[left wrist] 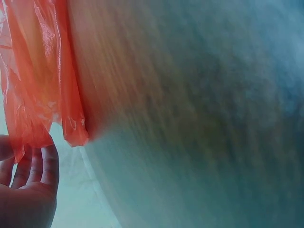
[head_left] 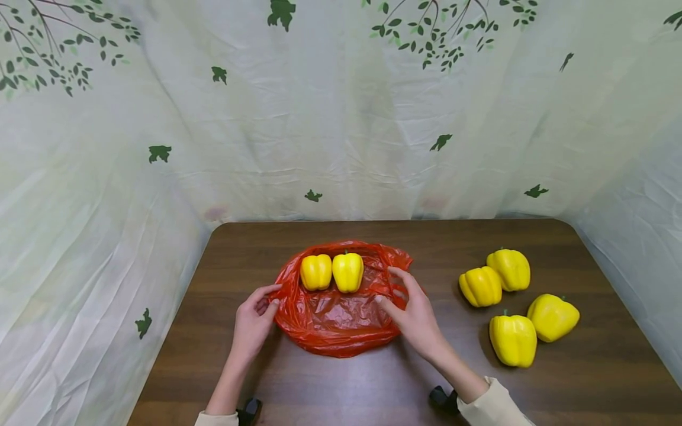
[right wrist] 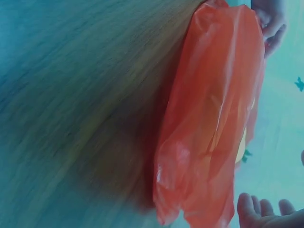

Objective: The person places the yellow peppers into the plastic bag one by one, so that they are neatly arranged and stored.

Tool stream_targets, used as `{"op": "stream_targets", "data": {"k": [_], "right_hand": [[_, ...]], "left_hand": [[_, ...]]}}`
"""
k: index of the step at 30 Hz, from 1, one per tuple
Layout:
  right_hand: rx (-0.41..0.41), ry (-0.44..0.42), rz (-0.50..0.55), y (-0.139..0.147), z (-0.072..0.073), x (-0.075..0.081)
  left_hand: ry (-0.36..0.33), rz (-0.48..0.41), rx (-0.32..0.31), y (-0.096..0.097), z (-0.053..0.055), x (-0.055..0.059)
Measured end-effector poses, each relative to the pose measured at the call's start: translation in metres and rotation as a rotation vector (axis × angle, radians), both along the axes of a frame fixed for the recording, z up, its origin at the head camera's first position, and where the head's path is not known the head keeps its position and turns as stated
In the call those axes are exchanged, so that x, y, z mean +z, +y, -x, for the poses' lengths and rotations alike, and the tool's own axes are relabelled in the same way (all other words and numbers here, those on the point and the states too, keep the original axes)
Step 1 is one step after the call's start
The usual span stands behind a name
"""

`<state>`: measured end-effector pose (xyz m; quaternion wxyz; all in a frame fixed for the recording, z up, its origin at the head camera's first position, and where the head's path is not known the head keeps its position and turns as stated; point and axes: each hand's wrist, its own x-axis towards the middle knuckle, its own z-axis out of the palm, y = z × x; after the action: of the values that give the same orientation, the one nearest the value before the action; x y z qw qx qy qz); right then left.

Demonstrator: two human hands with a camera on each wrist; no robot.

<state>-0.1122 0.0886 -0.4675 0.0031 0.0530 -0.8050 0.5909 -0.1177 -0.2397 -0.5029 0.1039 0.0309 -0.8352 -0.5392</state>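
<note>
A red plastic bag (head_left: 341, 342) lies spread with its mouth facing up on the table. Inside, toward its back, two yellow bell peppers (head_left: 348, 273) stand side by side. My left hand (head_left: 253, 322) pinches the bag's left edge between thumb and fingers; in the left wrist view the thin film (left wrist: 45, 80) hangs down into those fingers. At the opposite side, my right hand (head_left: 418, 316) has its fingers and thumb spread apart over the bag's right edge. The right wrist view shows these fingertips (right wrist: 245, 204) close beside the film, not curled round it.
Several more yellow bell peppers (head_left: 513, 341) lie on the right of the brown wooden table (head_left: 373, 390). Pale cloth (head_left: 341, 118) with printed leaves stands behind the table's back edge and along both sides.
</note>
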Motion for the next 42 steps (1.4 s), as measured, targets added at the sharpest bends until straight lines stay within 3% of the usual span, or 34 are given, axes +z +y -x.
{"op": "stream_targets", "data": {"k": [12,20,31,42], "right_hand": [[-0.066,0.117,-0.114,0.037,-0.007,-0.004],[-0.114,0.259,-0.239,0.065,-0.008,-0.008],[-0.185,0.273,-0.352,0.106,-0.007,-0.012],[-0.202,0.260,-0.446,0.140,-0.006,-0.013]], "left_hand": [[0.012,0.012,0.000,0.000,0.000,0.001],[0.009,0.020,0.004,0.000,0.000,-0.001],[-0.018,0.020,0.001,-0.001,-0.001,0.000],[-0.014,0.028,-0.002,0.000,0.000,0.000]]}}
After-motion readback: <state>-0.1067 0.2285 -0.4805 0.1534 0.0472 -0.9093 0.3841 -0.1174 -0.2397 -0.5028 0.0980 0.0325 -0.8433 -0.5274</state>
